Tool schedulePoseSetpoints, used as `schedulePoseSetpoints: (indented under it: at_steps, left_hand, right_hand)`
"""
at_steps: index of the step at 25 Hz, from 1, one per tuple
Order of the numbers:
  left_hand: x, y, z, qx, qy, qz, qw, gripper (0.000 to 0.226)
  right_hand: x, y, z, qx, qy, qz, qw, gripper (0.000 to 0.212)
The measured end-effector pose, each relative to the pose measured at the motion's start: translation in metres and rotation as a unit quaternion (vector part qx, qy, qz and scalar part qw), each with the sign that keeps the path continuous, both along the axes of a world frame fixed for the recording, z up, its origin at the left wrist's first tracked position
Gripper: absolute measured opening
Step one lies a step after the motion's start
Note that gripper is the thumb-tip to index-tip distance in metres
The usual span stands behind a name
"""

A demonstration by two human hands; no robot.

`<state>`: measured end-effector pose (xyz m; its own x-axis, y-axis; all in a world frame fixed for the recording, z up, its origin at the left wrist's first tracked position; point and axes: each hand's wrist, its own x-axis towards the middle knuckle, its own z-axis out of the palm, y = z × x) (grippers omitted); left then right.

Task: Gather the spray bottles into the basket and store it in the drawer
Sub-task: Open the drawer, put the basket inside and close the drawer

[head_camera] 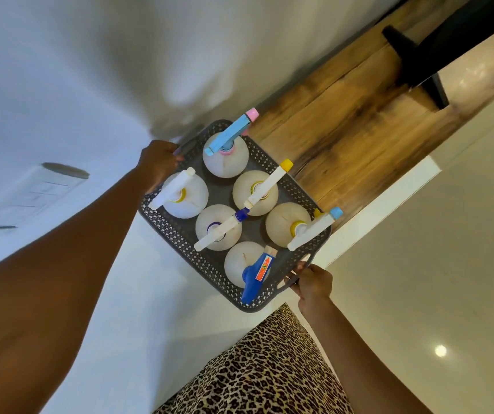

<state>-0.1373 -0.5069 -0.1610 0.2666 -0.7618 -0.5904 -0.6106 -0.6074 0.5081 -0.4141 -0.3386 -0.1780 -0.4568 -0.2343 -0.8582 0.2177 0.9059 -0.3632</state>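
Now basket (gripped both ends) airborne.

The left hand curls over the far rim of the basket, so its fingertips are hidden. The right hand wraps the near handle, covering part of it. The wall is motion-blurred. The black furniture leg is cut off by the frame's top edge.

The grey perforated basket, held up at both ends, carries six white spray bottles standing upright.
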Motion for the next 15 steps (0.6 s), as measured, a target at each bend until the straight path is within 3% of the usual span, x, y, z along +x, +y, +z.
schedulePoseSetpoints:
  at_steps: [8,15]
  left_hand:
    - [0.049,0.114,0.044,-0.028,0.051,0.16,0.985,0.023]
    - [0.085,0.265,0.07,-0.035,0.134,0.329,0.934,0.019]
  right_hand:
    - [-0.003,0.007,0.04,-0.094,0.071,0.139,0.983,0.017]
    - [0.031,0.03,0.066,-0.16,0.13,0.299,0.932,0.018]
